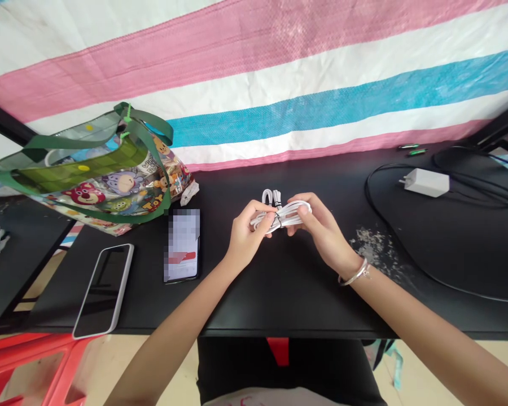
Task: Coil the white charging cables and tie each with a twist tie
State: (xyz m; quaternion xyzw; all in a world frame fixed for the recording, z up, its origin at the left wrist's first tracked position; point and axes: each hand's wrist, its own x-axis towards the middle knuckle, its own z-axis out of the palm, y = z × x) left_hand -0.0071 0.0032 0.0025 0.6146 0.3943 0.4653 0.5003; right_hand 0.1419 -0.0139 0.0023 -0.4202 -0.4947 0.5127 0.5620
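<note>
Between my two hands is a coiled white cable (287, 215), bound at its middle with a thin black tie. My left hand (250, 228) pinches the coil's left end and the part near the tie, thumb on top. My right hand (319, 221) grips the right-hand loops between thumb and fingers; a silver bracelet (356, 273) circles that wrist. Just behind the coil, a smaller bundled white cable (272, 197) pokes up, also with a dark tie. Whether it rests on the table or is joined to the held coil I cannot tell.
On the black table (254, 299), a lit phone (183, 242) and a dark-screened phone (105, 290) lie left, before a cartoon tote bag (122, 183). At right are a white charger (427, 182), black cables (406, 256) and pale crumbs (372, 248). A red stool (29, 363) stands lower left.
</note>
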